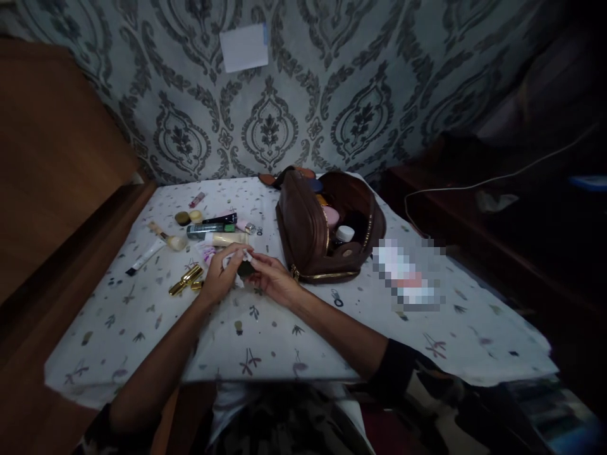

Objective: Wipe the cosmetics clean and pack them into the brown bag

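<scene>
My left hand [222, 273] is closed around a white wipe or tissue [239, 282] over the middle of the table. Beside it, my right hand [272, 278] pinches a small dark item [246, 269], which touches the white material. Just beyond my left hand lie a cream tube [226, 239], a green tube [205, 230] and a black tube [225, 218]. Gold lipstick-like tubes [186, 280] rest to the left of my left hand. An open brown bag [301, 221] stands right behind my right hand, with a white-capped bottle [344, 234] inside.
A makeup brush [173, 241], a white tube [146, 255] and small round jars [182, 218] lie at the left of the patterned tablecloth [284, 344]. A blurred-out item [408, 275] is right of the bag. A cable [455, 188] runs at the right.
</scene>
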`<state>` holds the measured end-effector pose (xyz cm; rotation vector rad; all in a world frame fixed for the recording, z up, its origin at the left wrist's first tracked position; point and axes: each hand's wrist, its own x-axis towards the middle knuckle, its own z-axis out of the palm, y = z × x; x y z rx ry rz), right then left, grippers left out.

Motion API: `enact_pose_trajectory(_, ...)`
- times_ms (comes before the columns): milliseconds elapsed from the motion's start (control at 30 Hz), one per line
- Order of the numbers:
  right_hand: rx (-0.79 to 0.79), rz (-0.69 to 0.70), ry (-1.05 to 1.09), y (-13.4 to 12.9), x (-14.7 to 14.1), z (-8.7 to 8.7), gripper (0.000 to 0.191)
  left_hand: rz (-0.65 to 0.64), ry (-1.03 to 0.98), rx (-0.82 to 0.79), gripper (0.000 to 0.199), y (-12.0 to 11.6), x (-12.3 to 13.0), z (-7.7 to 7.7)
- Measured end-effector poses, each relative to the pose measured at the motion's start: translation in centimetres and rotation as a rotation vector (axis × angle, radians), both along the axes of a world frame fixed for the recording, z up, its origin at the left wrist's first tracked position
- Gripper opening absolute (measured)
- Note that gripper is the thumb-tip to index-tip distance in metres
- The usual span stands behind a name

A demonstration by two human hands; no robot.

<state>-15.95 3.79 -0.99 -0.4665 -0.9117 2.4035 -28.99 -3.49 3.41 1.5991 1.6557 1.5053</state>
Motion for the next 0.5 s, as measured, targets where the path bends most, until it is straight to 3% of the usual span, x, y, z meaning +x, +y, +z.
enact_pose_trajectory(100, -0.012, -0.015, -0.004, 0.0, 0.0, 0.1, 0.049, -0.030, 0.011, -0.019, 0.038, 0.0, 0.1, 0.0)
enact_pose_trajectory(333, -0.082, 0.021, -0.043, -1.2, 0.6, 1.1, 0.040, 0.123, 0.018, 0.039, 0.034, -0.1, 0.7, 0.1)
enact_pose_trajectory(500, -0.064, 0.055, -0.103, -2.2, 1.3, 1.4, 0.040, 0.158, 0.020, 0.054, 0.034, -0.2, 0.9, 0.2)
